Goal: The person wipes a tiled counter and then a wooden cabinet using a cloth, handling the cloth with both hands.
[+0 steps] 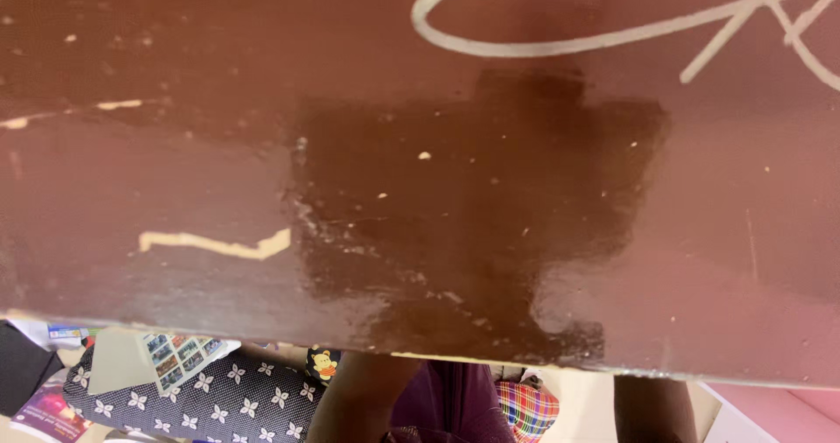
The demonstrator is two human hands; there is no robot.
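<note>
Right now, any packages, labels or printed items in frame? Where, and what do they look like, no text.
Grey box, bottom left under the brown board's edge: rectangular, one face a grid of small coloured pictures.
Booklet, bottom-left corner: glossy purple cover with a bright spot.
Small packet, left edge just below the board: white and blue, mostly hidden.
No screens or signs.

Flower-print dark cloth (210,399) below, checked cloth (525,408), booklet (48,412) at left.

A home: scuffed maroon wooden surface (420,172), floral bedding (219,399), scattered books (48,408).
</note>
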